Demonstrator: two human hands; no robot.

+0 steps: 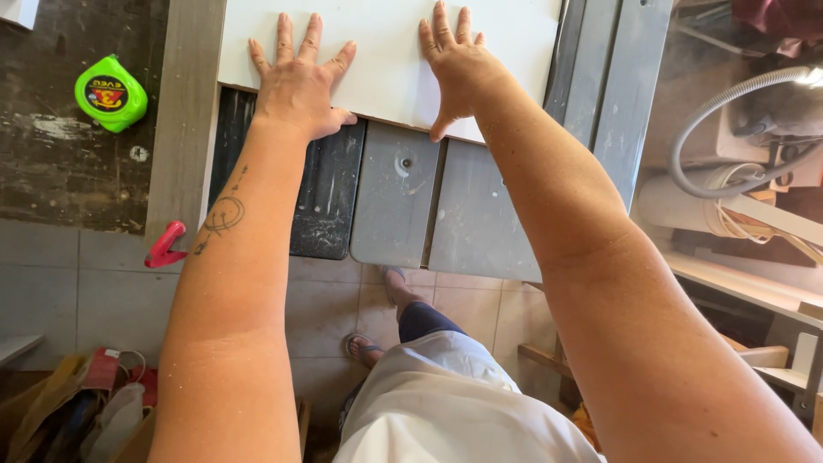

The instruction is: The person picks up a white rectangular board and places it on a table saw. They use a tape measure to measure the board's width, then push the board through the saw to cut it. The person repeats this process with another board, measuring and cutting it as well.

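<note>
A white flat board [386, 51] lies on a grey metal saw table [480, 214]. My left hand [298, 81] presses flat on the board's near left part, fingers spread, thumb at the near edge. On the board's near right part my right hand [454, 64] also lies flat with its fingers apart and its thumb hooked over the near edge. Neither hand grips anything.
A green tape measure [110, 93] sits on the dark bench at the left. A red clamp handle [165, 245] sticks out below a grey fence rail [184, 111]. A grey hose [729, 111] and wooden parts crowd the right. Bags [77, 403] stand on the tiled floor at lower left.
</note>
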